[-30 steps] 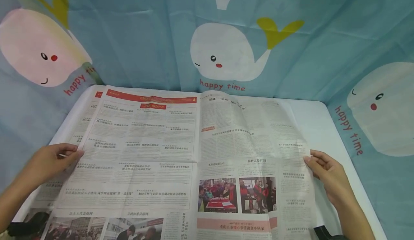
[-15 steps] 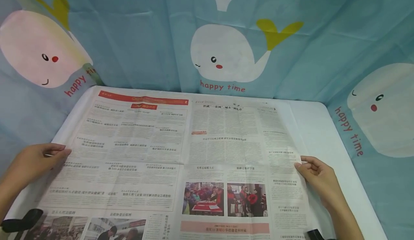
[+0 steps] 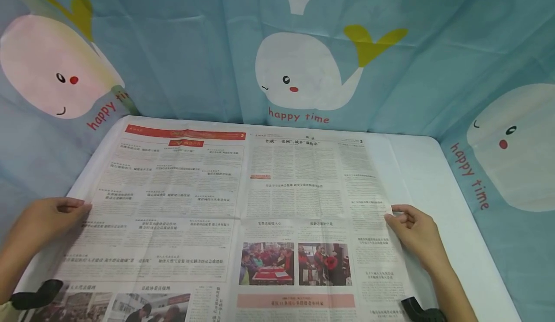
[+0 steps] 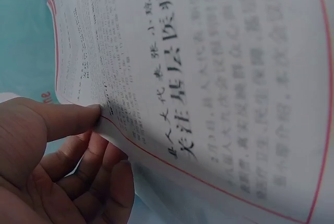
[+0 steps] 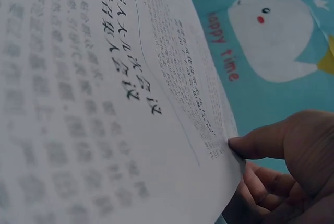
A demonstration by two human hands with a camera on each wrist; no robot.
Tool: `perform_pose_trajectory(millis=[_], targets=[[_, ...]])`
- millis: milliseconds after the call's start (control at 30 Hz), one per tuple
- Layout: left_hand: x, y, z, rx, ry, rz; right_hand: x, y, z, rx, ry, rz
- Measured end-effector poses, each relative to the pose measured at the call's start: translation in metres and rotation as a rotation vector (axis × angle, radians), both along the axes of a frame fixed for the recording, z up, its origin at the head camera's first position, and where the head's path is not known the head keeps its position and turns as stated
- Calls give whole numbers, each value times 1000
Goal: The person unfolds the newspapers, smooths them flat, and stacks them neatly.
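Observation:
A newspaper (image 3: pixel 277 206) is spread wide across the white table, with a red banner along the top of its left page and colour photos lower down. My left hand (image 3: pixel 54 225) pinches its left edge between thumb and fingers. On the opposite side my right hand (image 3: pixel 416 233) pinches the right edge. In the left wrist view the thumb of the left hand (image 4: pixel 68 161) lies on top of the sheet (image 4: pixel 224 78), the other fingers curled beneath. The right wrist view has the right hand (image 5: pixel 287 166) gripping the paper (image 5: pixel 104 104) the same way.
The white table (image 3: pixel 438 192) shows to the right of the newspaper. Behind it hangs a blue curtain (image 3: pixel 182 47) printed with whales. Dark wrist-camera mounts (image 3: pixel 422 310) show near both wrists, over the lower part of the paper.
Both hands and the newspaper have shifted left. The spread pages have come down flatter on the table, and the sheet underneath at the left is now covered.

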State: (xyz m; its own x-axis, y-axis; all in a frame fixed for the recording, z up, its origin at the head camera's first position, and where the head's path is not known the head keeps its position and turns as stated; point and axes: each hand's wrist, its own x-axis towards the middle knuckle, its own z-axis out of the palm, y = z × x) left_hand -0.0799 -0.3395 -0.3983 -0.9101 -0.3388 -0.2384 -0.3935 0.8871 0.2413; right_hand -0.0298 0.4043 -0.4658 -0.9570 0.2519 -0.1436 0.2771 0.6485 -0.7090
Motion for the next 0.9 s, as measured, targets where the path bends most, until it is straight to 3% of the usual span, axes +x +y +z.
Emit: perform_pose_trajectory(millis=[167,400,767,900], targets=[[0,-6,-4,-7,13,-8,-3,-3,-3,88,59,10],[1,-13,-13,-28,25,-5,-3,-2,-6,119,89,31],[3,-4,-17,-51,63,41,-2,-1,-4,154,127,50],[5,3,-15,-51,81,28,0,0,-1,162,132,57]])
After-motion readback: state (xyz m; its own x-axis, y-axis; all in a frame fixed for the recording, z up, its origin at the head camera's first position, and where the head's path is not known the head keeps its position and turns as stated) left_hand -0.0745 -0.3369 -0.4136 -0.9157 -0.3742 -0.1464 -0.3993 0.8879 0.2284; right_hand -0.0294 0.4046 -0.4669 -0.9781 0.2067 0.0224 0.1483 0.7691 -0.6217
